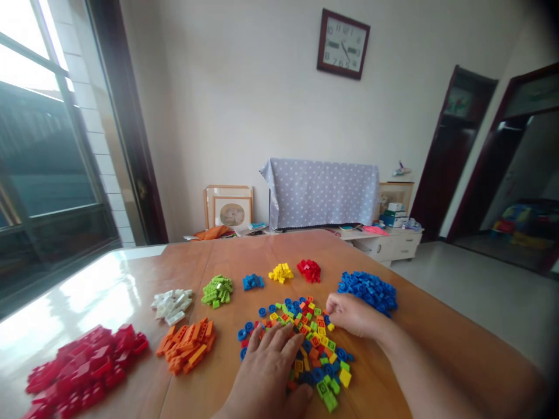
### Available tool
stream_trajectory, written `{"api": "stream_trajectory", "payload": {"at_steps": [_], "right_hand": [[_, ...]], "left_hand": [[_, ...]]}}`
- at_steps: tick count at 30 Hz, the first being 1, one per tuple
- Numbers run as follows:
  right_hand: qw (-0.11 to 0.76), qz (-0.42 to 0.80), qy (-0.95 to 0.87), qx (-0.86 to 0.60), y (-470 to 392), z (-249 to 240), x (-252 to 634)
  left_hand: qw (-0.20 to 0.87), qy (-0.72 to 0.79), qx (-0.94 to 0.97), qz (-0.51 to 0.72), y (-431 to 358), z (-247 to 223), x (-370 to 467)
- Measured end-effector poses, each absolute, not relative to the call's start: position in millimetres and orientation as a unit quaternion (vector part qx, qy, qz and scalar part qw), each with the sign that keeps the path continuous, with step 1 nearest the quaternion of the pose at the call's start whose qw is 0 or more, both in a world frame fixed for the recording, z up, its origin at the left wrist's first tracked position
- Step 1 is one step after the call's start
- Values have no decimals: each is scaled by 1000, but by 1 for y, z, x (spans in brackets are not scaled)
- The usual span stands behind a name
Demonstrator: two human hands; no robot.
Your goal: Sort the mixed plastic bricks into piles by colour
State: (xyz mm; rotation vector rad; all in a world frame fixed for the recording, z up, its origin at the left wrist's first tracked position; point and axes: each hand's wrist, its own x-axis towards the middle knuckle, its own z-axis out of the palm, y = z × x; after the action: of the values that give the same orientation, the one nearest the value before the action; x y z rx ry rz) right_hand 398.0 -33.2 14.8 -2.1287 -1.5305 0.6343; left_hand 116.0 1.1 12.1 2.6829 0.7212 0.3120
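Scatter: loose bricks in the mixed pile (323, 342) could be pushed out across the table (187, 401) if the left hand (268, 369) swept sideways while pressing on them.
Blue spill: the right hand (353, 317) is just beside the large blue pile (367, 291), so a careless swing of the wrist might knock pieces off its near side and let the two heaps run together.
Jumble: colours lie packed against each other, so a fingertip could easily drag up a neighbouring brick by mistake.
Cover: the left palm hides part of the heap, and pieces under it might be overlooked.
Left fingers: spread and slightly bent, palm down over the bricks; nothing appears gripped, though what is beneath cannot be seen.
Right fingers: curled in towards the thumb beside a blue round piece (326, 319); whether they hold anything cannot be told.
Mixed pile: partly under the left hand, reaching beyond its fingertips and out to its right; the right hand is at the far right edge.
Orange pile (187, 346): left of the left hand, apart from it.
Far row: lime pile (217, 291), small blue pile (253, 282), yellow pile (280, 273) and small red pile (309, 270), all beyond the mixed pile.
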Motion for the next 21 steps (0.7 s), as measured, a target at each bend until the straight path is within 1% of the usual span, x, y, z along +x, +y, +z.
{"api": "stream_trajectory", "payload": {"at_steps": [5,15,21], "right_hand": [[228,226,-547,-773,-31,15,399],[237,183,-536,-789,-29,-3,414],[227,204,-562,-769,-30,-9,420]], "left_hand": [[198,252,939,124,1,12,113],[193,259,937,131,-3,15,114],[195,263,936,125,-4,20,113]]}}
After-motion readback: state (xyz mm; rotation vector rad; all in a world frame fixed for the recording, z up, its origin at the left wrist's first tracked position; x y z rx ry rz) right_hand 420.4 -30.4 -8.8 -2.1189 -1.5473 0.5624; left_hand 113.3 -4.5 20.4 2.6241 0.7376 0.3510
